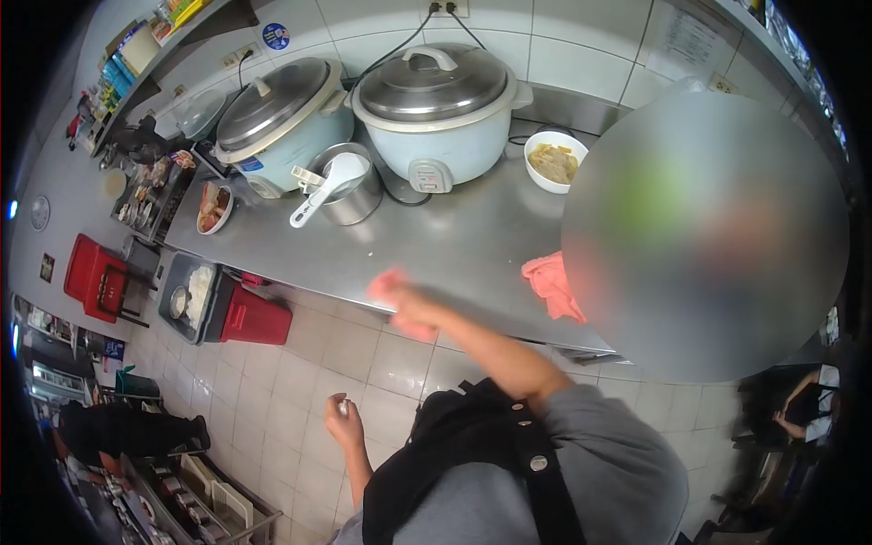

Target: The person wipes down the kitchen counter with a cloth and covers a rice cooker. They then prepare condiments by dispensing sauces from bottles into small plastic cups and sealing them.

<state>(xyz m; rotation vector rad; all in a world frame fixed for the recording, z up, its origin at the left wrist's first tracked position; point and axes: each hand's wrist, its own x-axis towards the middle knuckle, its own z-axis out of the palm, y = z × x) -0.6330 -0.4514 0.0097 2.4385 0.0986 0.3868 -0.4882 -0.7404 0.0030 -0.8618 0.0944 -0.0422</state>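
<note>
the right hand (420, 311) is holding a pink cloth (389, 282). its fingers are closing around the cloth's middle, with bits of pink poking out above and below. the cloth is sitting at the front edge of the shiny metal counter (454, 241), in front of the metal pot (354, 211). the hand and the cloth are looking a bit blurry, so i cannot tell where each finger is going.

the left hand (343, 421) is hanging low, away from the counter, over the tile floor (300, 391). its fingers are curling in. something small and pale is showing by the fingertips, but i cannot tell if the hand is holding a thing.

the pink cloth is looking soft, light and floppy. i think it would bend any way and would not break. it may be slippery if it is wet, but i cannot tell if it is. a good hold would be the bunched middle, with a flat palm on top; a grip on one corner would leave the rest flopping.

another pink cloth (550, 287) is lying in a heap to the right. a white bowl (546, 183) with food, a big rice cooker (445, 145) and a white scoop (314, 202) are resting farther back.
</note>
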